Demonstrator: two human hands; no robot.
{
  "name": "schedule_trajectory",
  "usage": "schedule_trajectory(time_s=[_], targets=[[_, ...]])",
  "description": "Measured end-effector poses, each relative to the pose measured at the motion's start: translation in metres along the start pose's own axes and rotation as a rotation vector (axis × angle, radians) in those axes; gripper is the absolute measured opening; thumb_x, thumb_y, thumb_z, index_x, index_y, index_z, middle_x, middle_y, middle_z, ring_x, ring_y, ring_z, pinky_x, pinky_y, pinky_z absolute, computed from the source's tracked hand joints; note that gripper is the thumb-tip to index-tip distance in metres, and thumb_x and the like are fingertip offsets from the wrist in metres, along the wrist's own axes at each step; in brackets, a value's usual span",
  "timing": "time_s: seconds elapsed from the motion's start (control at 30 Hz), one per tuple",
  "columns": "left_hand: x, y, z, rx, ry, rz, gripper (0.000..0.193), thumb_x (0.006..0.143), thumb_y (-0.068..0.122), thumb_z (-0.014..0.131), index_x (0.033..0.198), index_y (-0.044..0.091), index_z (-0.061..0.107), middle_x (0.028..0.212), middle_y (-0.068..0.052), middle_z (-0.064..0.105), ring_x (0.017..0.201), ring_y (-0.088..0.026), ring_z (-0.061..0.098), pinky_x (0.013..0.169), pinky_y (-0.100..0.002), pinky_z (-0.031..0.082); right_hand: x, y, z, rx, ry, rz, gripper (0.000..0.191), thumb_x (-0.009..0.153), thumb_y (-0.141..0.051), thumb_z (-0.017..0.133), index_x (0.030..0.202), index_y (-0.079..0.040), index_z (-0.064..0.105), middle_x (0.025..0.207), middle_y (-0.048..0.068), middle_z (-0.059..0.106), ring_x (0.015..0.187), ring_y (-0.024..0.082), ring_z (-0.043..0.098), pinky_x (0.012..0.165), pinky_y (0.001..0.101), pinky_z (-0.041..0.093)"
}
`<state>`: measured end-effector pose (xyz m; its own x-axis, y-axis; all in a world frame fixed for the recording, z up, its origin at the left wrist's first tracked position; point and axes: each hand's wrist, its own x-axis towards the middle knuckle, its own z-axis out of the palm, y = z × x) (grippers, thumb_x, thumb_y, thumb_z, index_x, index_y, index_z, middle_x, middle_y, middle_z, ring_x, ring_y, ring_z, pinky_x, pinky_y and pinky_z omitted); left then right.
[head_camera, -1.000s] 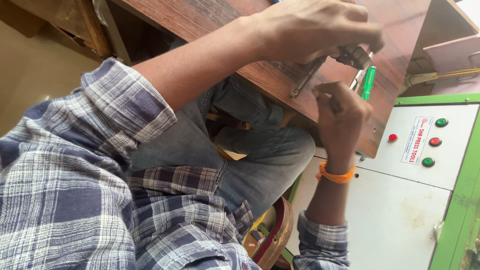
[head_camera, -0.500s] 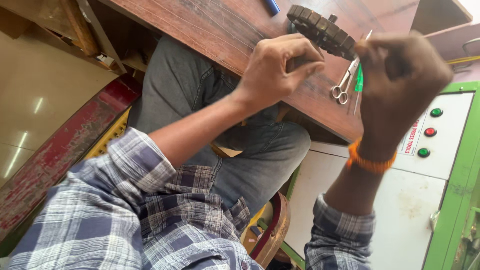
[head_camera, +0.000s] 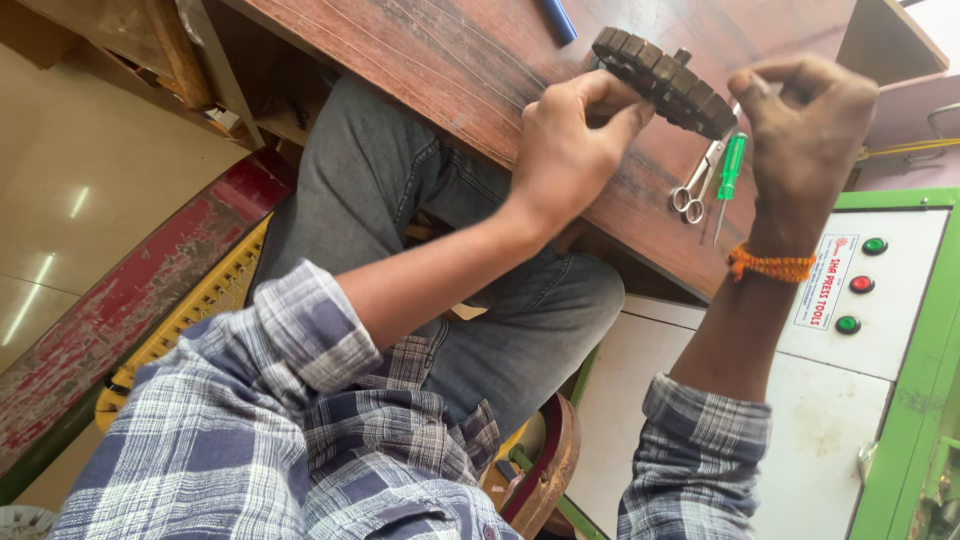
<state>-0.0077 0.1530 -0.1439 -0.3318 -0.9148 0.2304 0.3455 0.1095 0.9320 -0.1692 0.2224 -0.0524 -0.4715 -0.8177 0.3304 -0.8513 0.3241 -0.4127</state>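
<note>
Your left hand (head_camera: 570, 140) pinches the slotted stator core (head_camera: 662, 82); your right hand (head_camera: 805, 120), fisted, may jerk it off the bench (head_camera: 440, 60).

The table (head_camera: 450, 60) is dark wood, matt and scratched; the scissors (head_camera: 697, 183) are shiny metal; the screwdriver (head_camera: 731, 170) handle is green plastic.

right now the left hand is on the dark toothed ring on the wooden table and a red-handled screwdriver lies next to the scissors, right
Not quite: the screwdriver has a green handle, not red. The head view shows it lying beside the scissors on the wooden table, with the left hand on the dark toothed ring as you said.
</note>
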Motion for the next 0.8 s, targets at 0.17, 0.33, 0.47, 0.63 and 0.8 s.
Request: schedule_trajectory(time_s=[0.17,0.33,0.47,0.63,0.8], targets=[[0.043,0.019,-0.026,0.432,-0.25,1.09,0.044,0.103,0.016,0.066,0.144,0.019,0.048,0.116,-0.002,0.07,0.106,-0.023,0.07,0.094,-0.038,0.057,-0.018,-0.004,-0.022,0.211,0.044,0.251,0.011,0.091,-0.011,0.078,0.091,-0.001,0.072,0.07,-0.005,0.059,0.056,0.001,0.048,0.051,0.0193,0.034],[0.101,-0.011,-0.014,0.299,-0.839,0.975,0.052,0.111,0.003,0.057,0.158,0.018,0.041,0.117,-0.006,0.076,0.101,-0.016,0.077,0.088,-0.031,0.065,-0.03,-0.022,-0.054,0.598,0.089,0.336,0.008,0.09,-0.005,0.074,0.088,-0.002,0.067,0.072,0.0,0.062,0.052,0.004,0.049,0.05,0.0188,0.037],[0.096,-0.021,-0.009,0.256,-0.856,0.873,0.054,0.108,-0.003,0.059,0.157,0.01,0.04,0.12,-0.009,0.076,0.112,-0.016,0.078,0.09,-0.027,0.064,-0.055,-0.037,-0.068,0.615,0.053,0.288,0.006,0.096,-0.004,0.072,0.098,-0.001,0.067,0.083,0.002,0.066,0.063,0.004,0.051,0.062,0.0185,0.04],[0.099,0.0,-0.006,0.44,-0.814,0.877,0.056,0.087,0.006,0.078,0.138,0.003,0.057,0.099,-0.012,0.078,0.09,-0.023,0.076,0.071,-0.037,0.058,-0.072,-0.05,-0.053,0.236,-0.109,0.181,0.008,0.099,0.0,0.074,0.105,0.003,0.07,0.087,0.003,0.065,0.072,0.004,0.054,0.065,0.0195,0.041],[0.104,0.012,-0.004,0.501,-0.896,0.872,0.03,0.085,0.008,0.081,0.115,0.009,0.078,0.094,-0.008,0.079,0.078,-0.021,0.075,0.071,-0.037,0.057,-0.086,-0.044,-0.011,0.272,-0.123,0.151,0.009,0.099,0.005,0.071,0.107,0.003,0.071,0.095,0.004,0.074,0.083,0.004,0.066,0.073,0.0193,0.05]])
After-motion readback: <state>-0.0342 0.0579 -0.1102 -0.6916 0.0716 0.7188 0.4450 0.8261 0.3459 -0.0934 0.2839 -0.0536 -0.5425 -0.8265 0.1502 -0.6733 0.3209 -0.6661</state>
